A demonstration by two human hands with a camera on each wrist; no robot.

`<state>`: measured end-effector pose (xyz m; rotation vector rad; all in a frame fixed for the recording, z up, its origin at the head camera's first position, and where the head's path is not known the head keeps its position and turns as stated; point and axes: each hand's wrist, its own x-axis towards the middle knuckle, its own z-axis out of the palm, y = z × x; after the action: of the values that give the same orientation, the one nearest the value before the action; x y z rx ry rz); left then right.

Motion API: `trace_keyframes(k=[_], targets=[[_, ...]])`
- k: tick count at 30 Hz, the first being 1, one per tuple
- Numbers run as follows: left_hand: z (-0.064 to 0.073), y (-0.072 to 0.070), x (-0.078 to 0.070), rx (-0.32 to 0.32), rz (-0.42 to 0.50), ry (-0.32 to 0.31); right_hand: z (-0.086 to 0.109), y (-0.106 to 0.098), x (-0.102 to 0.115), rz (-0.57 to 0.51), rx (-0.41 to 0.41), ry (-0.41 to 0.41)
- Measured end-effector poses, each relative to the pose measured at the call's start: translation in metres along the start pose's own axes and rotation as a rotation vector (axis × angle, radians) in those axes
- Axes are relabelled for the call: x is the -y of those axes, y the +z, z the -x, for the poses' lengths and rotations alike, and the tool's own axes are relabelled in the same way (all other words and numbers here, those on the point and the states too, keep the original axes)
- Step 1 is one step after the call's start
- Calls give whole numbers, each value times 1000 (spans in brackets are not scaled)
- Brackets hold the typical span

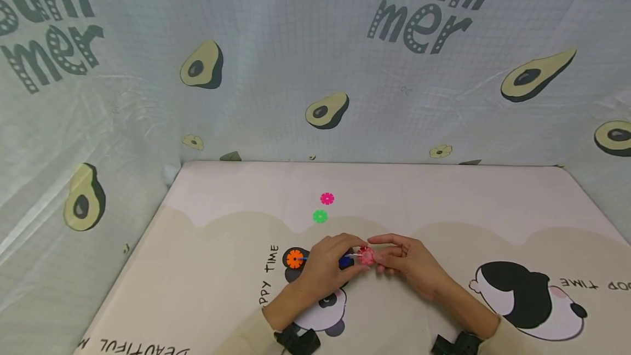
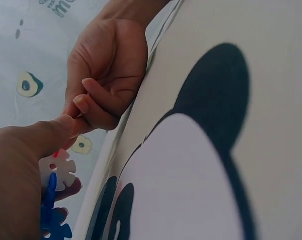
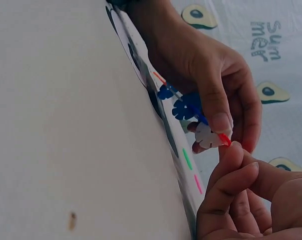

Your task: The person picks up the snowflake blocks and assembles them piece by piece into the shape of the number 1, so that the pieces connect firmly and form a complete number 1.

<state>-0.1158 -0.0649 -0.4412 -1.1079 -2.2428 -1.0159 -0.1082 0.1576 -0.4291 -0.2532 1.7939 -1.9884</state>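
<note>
I hold a short chain of notched plastic discs above the counter (image 1: 212,267), both hands meeting at its right-hand end. My left grip (image 1: 325,262) is narrow, thumb and forefinger pinching the chain near a pink-red disc (image 1: 366,255), beside a white disc (image 2: 65,175). My right grip (image 1: 406,262) is narrow too, its fingertips pinching the near edge of that pink-red disc, so close to my left thumb that the two hands seem to touch; exactly how the disc's notches sit against the white one, I cannot tell past my fingers. From the white disc the chain runs back beneath my left palm through blue discs (image 3: 183,111) to an orange disc (image 1: 294,259), which sticks out on the far side of my left hand.

Beyond my hands, a green disc (image 1: 320,216) lies flat on the counter, and a bright pink disc (image 1: 327,198) lies just past it, the two apart. A panda print (image 1: 317,319) shows on the counter cover partly under my left arm, and a black-and-white dog print (image 1: 532,300) lies well to the right. Behind the counter hangs a pale sheet (image 1: 261,43) printed with avocados and "summer" lettering.
</note>
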Motion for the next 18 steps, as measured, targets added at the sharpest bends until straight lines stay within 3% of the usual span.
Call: trace_keyframes(k=[4,9,18], targets=[[1,2,1,-8,69,8,0,0,0,-20,1,5],[1,3,1,9,199,-30,0,1,1,-20,-9,8],[3,4,1,5,202,-71,0,1,1,-44,10,16]])
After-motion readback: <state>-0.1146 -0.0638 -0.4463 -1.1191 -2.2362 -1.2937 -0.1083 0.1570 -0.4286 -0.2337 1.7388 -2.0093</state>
